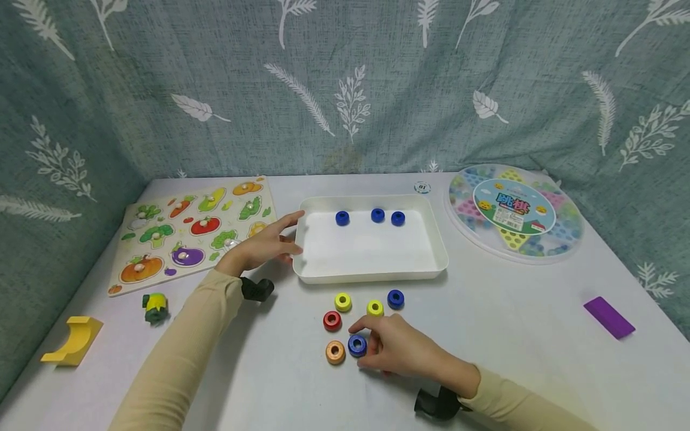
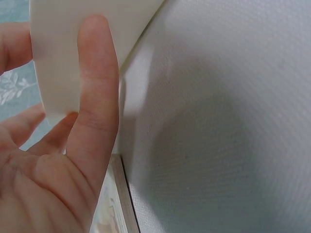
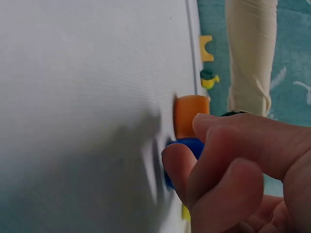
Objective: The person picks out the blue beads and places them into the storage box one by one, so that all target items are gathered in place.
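Head view: right hand (image 1: 401,350) pinches a blue ring (image 1: 357,345) beside the orange ring (image 1: 335,352); left hand (image 1: 264,245), fingers straight, touches the white tray (image 1: 302,272)

Three rings (image 1: 378,215) in the tray (image 1: 372,272), six rings (image 1: 374,307) before it, puzzle board (image 1: 194,230) left.

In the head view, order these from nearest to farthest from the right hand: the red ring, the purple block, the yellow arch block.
From the right hand:
1. Red ring, just to its left among the loose rings in front of the white tray.
2. Purple block, well off to the right on the table.
3. Yellow arch block, at the far left edge.
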A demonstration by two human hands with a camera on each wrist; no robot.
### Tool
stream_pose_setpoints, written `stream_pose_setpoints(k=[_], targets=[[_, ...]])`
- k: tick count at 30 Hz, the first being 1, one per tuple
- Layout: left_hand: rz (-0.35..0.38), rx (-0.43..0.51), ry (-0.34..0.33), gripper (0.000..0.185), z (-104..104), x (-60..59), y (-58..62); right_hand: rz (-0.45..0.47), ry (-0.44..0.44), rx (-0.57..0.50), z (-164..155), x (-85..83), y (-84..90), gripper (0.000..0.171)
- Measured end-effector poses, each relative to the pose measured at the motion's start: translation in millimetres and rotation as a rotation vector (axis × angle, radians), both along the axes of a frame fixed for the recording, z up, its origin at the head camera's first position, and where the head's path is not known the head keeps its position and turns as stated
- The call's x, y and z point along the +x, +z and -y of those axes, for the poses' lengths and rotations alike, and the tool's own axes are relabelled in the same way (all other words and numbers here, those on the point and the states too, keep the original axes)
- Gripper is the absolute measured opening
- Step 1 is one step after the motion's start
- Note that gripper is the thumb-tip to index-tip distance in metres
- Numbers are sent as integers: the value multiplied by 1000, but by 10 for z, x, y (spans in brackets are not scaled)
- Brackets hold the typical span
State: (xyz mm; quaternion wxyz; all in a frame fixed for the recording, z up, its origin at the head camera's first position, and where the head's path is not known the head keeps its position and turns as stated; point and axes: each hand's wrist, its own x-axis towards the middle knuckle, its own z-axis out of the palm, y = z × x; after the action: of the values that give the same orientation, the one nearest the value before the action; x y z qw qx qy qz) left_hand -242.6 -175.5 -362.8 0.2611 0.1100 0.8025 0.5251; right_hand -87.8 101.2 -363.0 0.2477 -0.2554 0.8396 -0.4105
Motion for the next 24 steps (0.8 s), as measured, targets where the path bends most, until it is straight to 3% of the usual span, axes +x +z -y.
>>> stream_pose_setpoints(k=[15,20,24], targets=[[6,9,3,85,6,3,14,-9,-18,-41,-10,11,-102,27],[5,9,0,85,6,4,11,10,-44,-50,-36,-49,15,28],[5,5,2,84,0,10,22,28,-95,-79,-70,-209,206,31]])
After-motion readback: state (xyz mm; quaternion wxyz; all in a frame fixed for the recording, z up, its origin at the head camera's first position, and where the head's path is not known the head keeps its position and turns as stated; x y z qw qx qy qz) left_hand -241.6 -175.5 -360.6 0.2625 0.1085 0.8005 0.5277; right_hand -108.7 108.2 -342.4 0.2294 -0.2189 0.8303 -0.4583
